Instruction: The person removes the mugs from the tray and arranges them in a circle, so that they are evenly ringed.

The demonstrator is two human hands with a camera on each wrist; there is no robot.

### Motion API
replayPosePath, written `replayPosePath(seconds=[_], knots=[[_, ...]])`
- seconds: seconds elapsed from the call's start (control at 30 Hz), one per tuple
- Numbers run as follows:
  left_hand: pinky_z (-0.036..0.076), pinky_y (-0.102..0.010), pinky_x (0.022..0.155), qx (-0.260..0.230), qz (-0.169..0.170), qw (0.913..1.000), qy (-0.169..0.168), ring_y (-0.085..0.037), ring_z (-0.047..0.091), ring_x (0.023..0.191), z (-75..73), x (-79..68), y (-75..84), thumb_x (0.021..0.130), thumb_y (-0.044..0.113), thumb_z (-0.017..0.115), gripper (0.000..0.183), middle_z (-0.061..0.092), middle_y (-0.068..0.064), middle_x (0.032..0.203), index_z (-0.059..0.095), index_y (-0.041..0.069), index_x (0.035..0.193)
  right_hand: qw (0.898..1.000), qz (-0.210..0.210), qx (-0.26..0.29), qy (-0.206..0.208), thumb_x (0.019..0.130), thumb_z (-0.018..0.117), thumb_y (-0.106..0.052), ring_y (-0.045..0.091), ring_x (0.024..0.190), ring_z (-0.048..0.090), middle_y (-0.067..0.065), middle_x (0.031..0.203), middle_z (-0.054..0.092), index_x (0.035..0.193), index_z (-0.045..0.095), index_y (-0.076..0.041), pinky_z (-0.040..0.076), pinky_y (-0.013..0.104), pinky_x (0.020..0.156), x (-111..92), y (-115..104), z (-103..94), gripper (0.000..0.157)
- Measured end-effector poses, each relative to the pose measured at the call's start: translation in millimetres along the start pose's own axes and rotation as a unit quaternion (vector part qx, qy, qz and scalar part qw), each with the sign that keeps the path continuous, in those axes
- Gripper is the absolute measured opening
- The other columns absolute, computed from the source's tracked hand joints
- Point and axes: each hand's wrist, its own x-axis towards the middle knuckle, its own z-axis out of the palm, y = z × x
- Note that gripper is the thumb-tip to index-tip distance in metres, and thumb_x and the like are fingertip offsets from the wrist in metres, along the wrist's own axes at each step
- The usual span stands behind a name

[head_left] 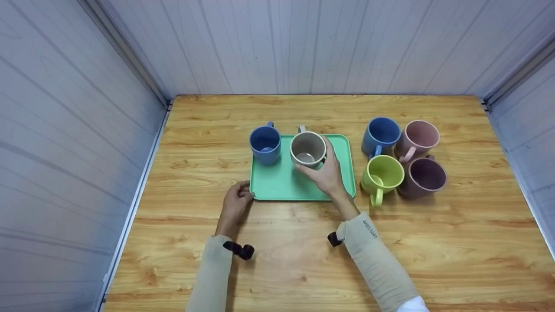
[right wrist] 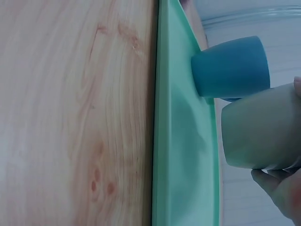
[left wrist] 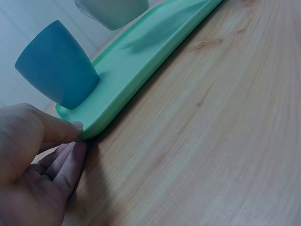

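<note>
My right hand [head_left: 326, 173] grips a grey-beige mug [head_left: 303, 149] round its side, with the thumb at the front and the handle pointing away. In the right wrist view the grey mug [right wrist: 263, 127] hangs above the green tray [right wrist: 186, 188], its base apart from the surface. A blue mug [head_left: 265, 145] stands upright on the left part of the tray [head_left: 282, 186]. At the tray's near left corner, my left hand [head_left: 235, 203] pinches the rim. The left wrist view shows the thumb on top and fingers [left wrist: 70, 160] lower down at the edge.
Right of the tray stand another blue mug [head_left: 375, 143], a pink mug [head_left: 418, 138], a yellow-green mug [head_left: 381, 177] and a dark purple mug [head_left: 420, 182], close together. Panelled walls [head_left: 286, 47] border the wooden table [head_left: 295, 268] at the back and sides.
</note>
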Motion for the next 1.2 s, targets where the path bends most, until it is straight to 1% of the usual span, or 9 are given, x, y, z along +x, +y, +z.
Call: replayPosePath(seconds=[0.1, 0.23, 0.37, 0.57, 0.67, 0.83, 0.97, 1.07, 1.2], knots=[[0.047, -0.029, 0.084, -0.006, 0.003, 1.0000, -0.004, -0.019, 0.055, 0.095, -0.2, 0.2, -0.1, 0.090, 0.002, 0.060, 0.040, 0.061, -0.013, 0.113, 0.054, 0.002, 0.130, 1.000, -0.003, -0.010, -0.004, 0.069, 0.085, -0.010, 0.036, 0.125, 0.045, 0.020, 0.138, 0.046, 0.142, 0.033, 0.003, 0.039, 0.057, 0.101, -5, -4, -3.9, 0.091], [0.047, -0.030, 0.084, -0.009, 0.003, 0.9999, -0.004, -0.019, 0.055, 0.096, -0.6, 0.2, 0.5, 0.090, 0.002, 0.060, 0.039, 0.061, -0.013, 0.113, 0.054, 0.001, 0.130, 0.999, 0.004, -0.025, -0.022, 0.068, 0.085, -0.012, 0.033, 0.124, 0.046, 0.018, 0.137, 0.047, 0.143, 0.033, 0.000, 0.040, 0.054, 0.101, -11, -6, -11.5, 0.092], [0.047, -0.030, 0.084, -0.010, 0.000, 0.9999, -0.001, -0.019, 0.055, 0.096, -0.2, 0.3, 1.1, 0.090, 0.003, 0.060, 0.039, 0.061, -0.012, 0.112, 0.055, 0.002, 0.129, 0.998, 0.008, -0.028, -0.052, 0.068, 0.086, -0.013, 0.031, 0.124, 0.046, 0.016, 0.138, 0.047, 0.144, 0.032, -0.002, 0.040, 0.052, 0.101, -17, -7, -23.3, 0.094], [0.048, -0.031, 0.084, -0.008, 0.002, 1.0000, 0.003, -0.020, 0.056, 0.097, -0.3, -0.3, 0.7, 0.091, 0.003, 0.061, 0.039, 0.062, -0.012, 0.112, 0.055, 0.002, 0.129, 0.994, 0.026, -0.021, -0.103, 0.068, 0.087, -0.014, 0.031, 0.127, 0.044, 0.016, 0.138, 0.046, 0.145, 0.030, 0.000, 0.036, 0.051, 0.106, -30, -15, -44.2, 0.097], [0.048, -0.032, 0.085, -0.005, 0.003, 1.0000, 0.002, -0.020, 0.057, 0.099, 0.0, -0.7, 0.3, 0.091, 0.004, 0.060, 0.039, 0.061, -0.013, 0.114, 0.055, 0.002, 0.129, 0.993, 0.017, -0.012, -0.119, 0.067, 0.086, -0.012, 0.033, 0.127, 0.044, 0.018, 0.138, 0.046, 0.144, 0.031, 0.002, 0.036, 0.052, 0.106, -37, -17, -53.1, 0.095], [0.048, -0.032, 0.086, -0.003, 0.006, 1.0000, 0.004, -0.021, 0.057, 0.099, -0.5, -0.9, 0.1, 0.091, 0.003, 0.061, 0.039, 0.061, -0.013, 0.113, 0.055, 0.002, 0.129, 0.992, 0.005, -0.022, -0.123, 0.066, 0.087, -0.012, 0.034, 0.125, 0.046, 0.020, 0.136, 0.048, 0.142, 0.034, 0.002, 0.036, 0.051, 0.105, -46, -16, -63.2, 0.094], [0.048, -0.030, 0.084, -0.004, 0.010, 0.9999, 0.004, -0.020, 0.056, 0.097, -0.8, -1.2, 0.6, 0.090, 0.002, 0.061, 0.039, 0.061, -0.013, 0.112, 0.055, 0.001, 0.129, 0.992, 0.016, -0.033, -0.122, 0.066, 0.087, -0.012, 0.032, 0.125, 0.046, 0.019, 0.137, 0.047, 0.142, 0.034, 0.002, 0.036, 0.049, 0.105, -55, -16, -69.9, 0.095], [0.047, -0.029, 0.083, 0.002, 0.015, 0.9999, 0.004, -0.019, 0.056, 0.095, -1.1, -1.0, 1.1, 0.089, 0.002, 0.061, 0.040, 0.061, -0.013, 0.111, 0.055, 0.000, 0.128, 0.992, 0.015, -0.044, -0.116, 0.063, 0.089, -0.011, 0.033, 0.124, 0.047, 0.020, 0.136, 0.049, 0.141, 0.036, 0.003, 0.036, 0.048, 0.105, -61, -17, -74.8, 0.096], [0.047, -0.029, 0.083, 0.008, 0.016, 0.9998, 0.005, -0.019, 0.056, 0.096, -1.3, -1.3, 1.0, 0.089, 0.002, 0.061, 0.039, 0.061, -0.013, 0.112, 0.055, 0.001, 0.128, 0.992, 0.004, -0.052, -0.111, 0.060, 0.090, -0.010, 0.032, 0.124, 0.049, 0.021, 0.134, 0.052, 0.140, 0.037, 0.005, 0.036, 0.043, 0.106, -70, -20, -81.5, 0.096]])
